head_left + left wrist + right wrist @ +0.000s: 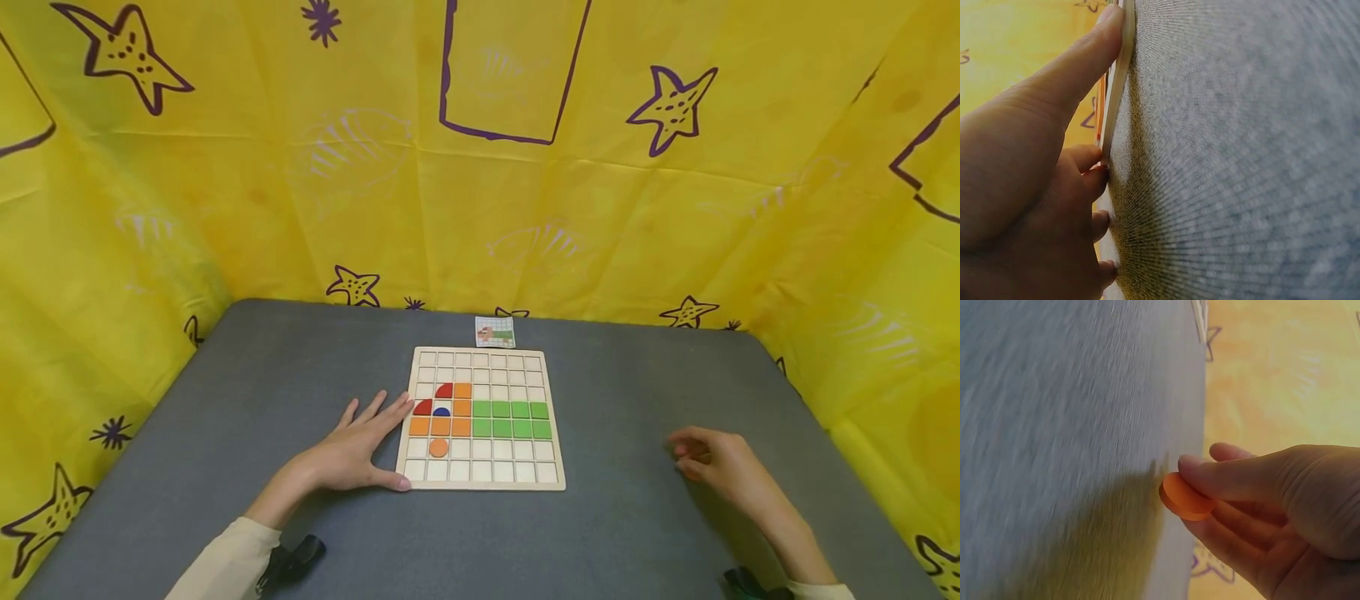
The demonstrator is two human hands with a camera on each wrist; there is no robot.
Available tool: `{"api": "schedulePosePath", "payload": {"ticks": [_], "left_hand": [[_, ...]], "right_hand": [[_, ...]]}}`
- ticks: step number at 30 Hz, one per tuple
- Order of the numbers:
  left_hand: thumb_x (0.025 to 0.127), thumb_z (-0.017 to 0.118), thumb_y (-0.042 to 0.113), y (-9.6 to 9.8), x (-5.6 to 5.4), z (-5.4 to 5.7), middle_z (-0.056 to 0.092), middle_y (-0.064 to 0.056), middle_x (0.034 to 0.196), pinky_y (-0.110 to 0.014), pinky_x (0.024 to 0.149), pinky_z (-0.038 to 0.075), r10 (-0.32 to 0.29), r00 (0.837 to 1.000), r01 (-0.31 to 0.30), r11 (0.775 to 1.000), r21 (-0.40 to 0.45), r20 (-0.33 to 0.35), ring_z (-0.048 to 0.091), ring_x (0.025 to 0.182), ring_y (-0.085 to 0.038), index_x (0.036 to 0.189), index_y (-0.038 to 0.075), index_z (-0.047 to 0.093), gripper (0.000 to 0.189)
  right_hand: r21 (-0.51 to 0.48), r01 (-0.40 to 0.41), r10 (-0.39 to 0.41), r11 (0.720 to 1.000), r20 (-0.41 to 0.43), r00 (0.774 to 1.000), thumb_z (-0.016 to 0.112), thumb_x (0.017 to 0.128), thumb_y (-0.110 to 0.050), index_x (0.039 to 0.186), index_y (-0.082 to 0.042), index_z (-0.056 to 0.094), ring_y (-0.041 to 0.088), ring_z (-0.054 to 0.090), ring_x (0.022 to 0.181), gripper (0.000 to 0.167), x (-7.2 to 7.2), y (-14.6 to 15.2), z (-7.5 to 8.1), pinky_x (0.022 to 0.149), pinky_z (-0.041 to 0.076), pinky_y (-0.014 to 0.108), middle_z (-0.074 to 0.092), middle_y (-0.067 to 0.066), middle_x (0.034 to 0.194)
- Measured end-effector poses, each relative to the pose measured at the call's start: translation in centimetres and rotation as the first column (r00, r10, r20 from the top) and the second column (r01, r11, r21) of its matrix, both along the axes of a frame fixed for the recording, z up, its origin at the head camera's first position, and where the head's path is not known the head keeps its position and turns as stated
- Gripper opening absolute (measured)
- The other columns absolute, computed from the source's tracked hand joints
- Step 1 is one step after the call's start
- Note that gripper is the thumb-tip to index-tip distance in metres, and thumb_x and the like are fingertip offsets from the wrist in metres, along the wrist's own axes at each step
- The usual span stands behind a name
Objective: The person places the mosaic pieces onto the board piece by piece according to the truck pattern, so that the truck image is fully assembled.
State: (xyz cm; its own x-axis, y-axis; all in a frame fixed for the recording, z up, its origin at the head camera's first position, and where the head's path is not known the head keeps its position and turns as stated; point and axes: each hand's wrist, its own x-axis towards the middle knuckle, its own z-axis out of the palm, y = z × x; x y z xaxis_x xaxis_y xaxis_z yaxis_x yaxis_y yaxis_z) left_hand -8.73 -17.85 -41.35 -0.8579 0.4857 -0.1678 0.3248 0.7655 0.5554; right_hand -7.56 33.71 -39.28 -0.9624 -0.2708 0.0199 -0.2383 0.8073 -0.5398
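Observation:
A square wooden grid board [487, 486] lies at the middle of the table. In its cells sit several green squares [501, 409], several orange squares [462, 391], two red quarter-circles [445, 391], a blue half-circle [442, 412] and an orange disc [438, 448]. Spread along the board's left side, my left hand [341, 458] rests with its thumb on the near corner and fingertips at the left edge. To the right of the board, my right hand [723, 462] pinches a second orange disc [1186, 497] between thumb and fingers, low over the table.
Behind the board lies a small picture card [495, 332] with a pink and green pattern. The grey table [600, 533] is enclosed at the back and sides by a yellow cloth [420, 217] with starfish drawings. Dark straps [296, 560] show near the wrists.

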Motion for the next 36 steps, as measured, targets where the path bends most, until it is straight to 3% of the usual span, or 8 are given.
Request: {"api": "schedulePosePath", "payload": {"ticks": [7, 16, 36], "left_hand": [[0.071, 0.078, 0.060, -0.1, -0.1, 0.0, 0.017, -0.010, 0.163, -0.065, 0.112, -0.006, -0.001, 1.000, 0.001, 1.000, -0.001, 0.000, 0.002, 0.148, -0.042, 0.156, 0.010, 0.023, 0.113], [0.071, 0.078, 0.061, 0.0, 0.0, -0.4, 0.016, -0.009, 0.163, -0.064, 0.113, -0.007, 0.000, 1.000, 0.000, 1.000, -0.010, 0.001, 0.002, 0.149, -0.041, 0.157, 0.011, 0.024, 0.113], [0.071, 0.079, 0.059, 0.1, 0.1, 0.0, 0.016, -0.010, 0.163, -0.065, 0.112, -0.006, 0.002, 1.000, -0.002, 1.000, 0.002, 0.011, 0.002, 0.148, -0.042, 0.157, 0.010, 0.023, 0.113]], "right_hand": [[-0.024, -0.070, 0.069, 0.997, -0.033, 0.997, 0.073, 0.079, 0.009, 0.103, -0.001, 0.071, 0.013, 0.067, 0.076, 0.026, -1.3, -3.2, -0.1, 0.064, 0.055, 0.024, 0.069, 0.002, 0.086], [-0.022, -0.111, 0.104, 0.994, -0.200, 0.974, 0.077, 0.074, 0.011, 0.096, -0.003, 0.073, 0.010, 0.065, 0.072, 0.026, -2.3, -7.3, -0.9, 0.065, 0.056, 0.028, 0.069, -0.001, 0.081], [-0.221, -0.250, 0.231, 0.943, -0.108, 0.967, 0.076, 0.080, 0.005, 0.100, -0.002, 0.072, 0.011, 0.066, 0.079, 0.022, -3.2, -12.7, -1.4, 0.071, 0.057, 0.027, 0.070, 0.002, 0.086]]}}
